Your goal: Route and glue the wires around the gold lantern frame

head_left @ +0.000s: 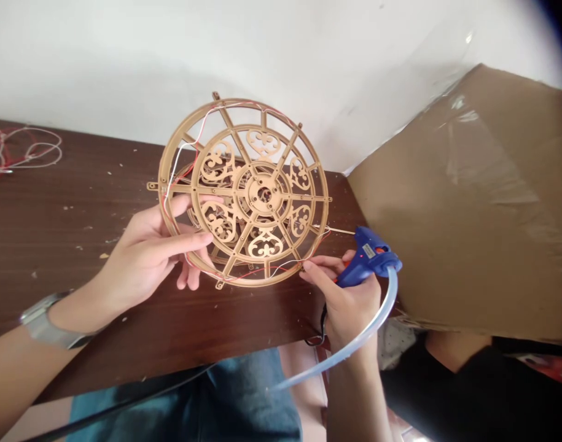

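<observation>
A round gold openwork frame [265,193] with spokes and scroll patterns is held up over the table, tilted towards me. My left hand [158,248] grips its lower left rim, thumb in front and fingers behind. Red and white wires [183,147] run around the outer ring. In my right hand [345,294] is a blue hot glue gun [368,255], its nozzle pointing left at the frame's right rim. My right thumb and a fingertip are at the lower right rim by the wire. From the gun's back a long translucent glue stick [354,344] curves downward.
Behind the frame, similar gold parts are partly hidden on the dark brown table [78,233]. Loose red and white wires [23,150] lie at the far left. A large cardboard box [465,209] stands at the right, a white wall behind. A black cable [137,402] crosses my lap.
</observation>
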The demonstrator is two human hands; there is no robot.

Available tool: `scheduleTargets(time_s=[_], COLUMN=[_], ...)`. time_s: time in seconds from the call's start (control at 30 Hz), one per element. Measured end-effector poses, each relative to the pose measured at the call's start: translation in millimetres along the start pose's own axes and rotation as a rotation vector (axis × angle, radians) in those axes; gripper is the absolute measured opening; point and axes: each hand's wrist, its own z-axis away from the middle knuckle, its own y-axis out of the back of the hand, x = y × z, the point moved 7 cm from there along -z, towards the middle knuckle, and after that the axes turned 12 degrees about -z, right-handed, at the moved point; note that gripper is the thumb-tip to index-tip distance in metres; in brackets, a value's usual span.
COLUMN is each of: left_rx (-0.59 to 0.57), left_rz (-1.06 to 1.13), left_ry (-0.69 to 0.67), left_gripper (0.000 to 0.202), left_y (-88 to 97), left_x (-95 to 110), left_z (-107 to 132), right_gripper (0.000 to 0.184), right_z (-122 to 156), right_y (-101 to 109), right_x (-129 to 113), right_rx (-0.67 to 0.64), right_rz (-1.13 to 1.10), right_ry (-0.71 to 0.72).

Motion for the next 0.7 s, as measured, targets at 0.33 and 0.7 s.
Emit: scheduleTargets(time_s=[0.33,0.7], left_rx=[-0.006,-0.116], left_rz=[-0.053,-0.022], left_ry=[-0.009,0.074], left_gripper=[0.081,0.082], left_y=[1.3,7.3], left_x=[-10,-35], left_z=[5,1], right_gripper=[0.070,0.071], right_z=[0,3], right_y=[-10,-19], right_x=[10,23], right_rx=[0.074,0.106], right_rz=[-0.051,-0.179], right_ry=[-0.082,-0.212])
